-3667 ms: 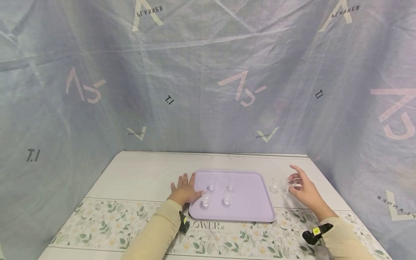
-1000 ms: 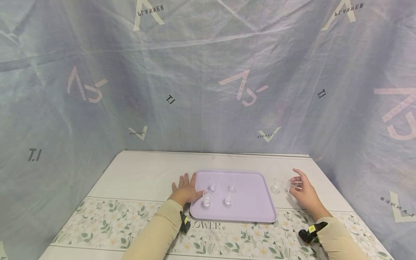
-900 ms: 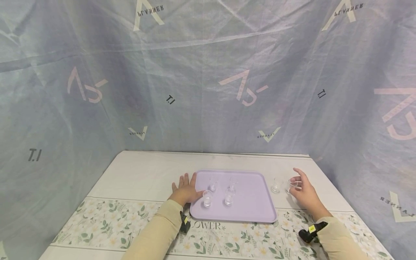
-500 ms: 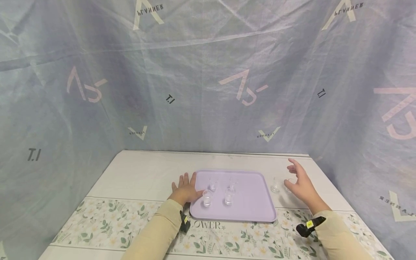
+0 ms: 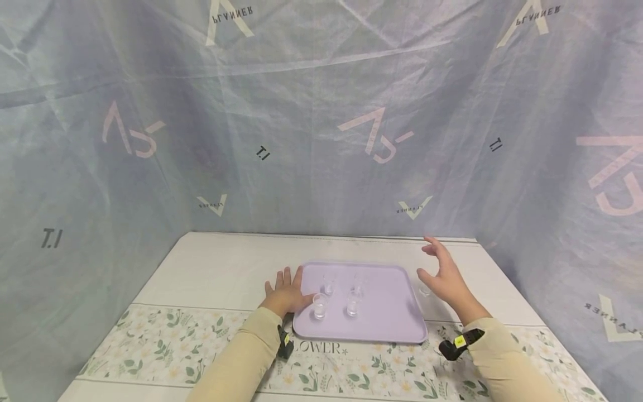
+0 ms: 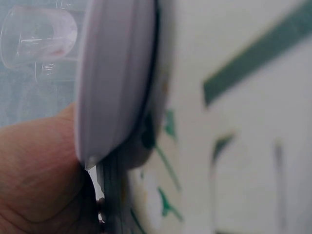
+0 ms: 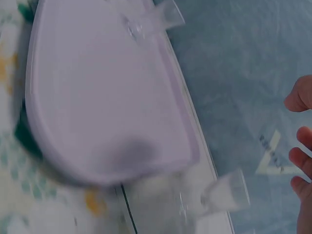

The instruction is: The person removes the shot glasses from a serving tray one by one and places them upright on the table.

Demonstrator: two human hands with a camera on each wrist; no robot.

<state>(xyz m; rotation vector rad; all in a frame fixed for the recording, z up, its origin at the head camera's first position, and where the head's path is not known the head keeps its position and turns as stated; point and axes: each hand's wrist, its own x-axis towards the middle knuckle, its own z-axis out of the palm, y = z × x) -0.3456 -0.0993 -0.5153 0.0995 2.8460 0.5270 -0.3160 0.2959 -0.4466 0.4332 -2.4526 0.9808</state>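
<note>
Fingers (image 5: pixel 287 275) splay on the left hand (image 5: pixel 285 296); the right hand (image 5: pixel 447 282), seemingly loose, partly hides a clear cup (image 5: pixel 424 290).

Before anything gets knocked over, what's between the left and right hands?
The head view shows the purple tray with four clear cups between the left hand and right hand, plus another clear cup, partly hidden, beside the tray.

The tray (image 5: pixel 387 310) looks like smooth, matt plastic. The clear cups (image 5: pixel 353 306) toward its left edge, and the lone cup (image 5: pixel 425 290) just past its right edge, are smooth and glossy; whether glass or plastic cannot be told. The table cover (image 5: pixel 226 268) looks smooth; the curtain (image 5: pixel 301 84) beyond the table's far edge is creased, faintly shiny cloth; the sleeves (image 5: pixel 236 357) are matt cloth.
</note>
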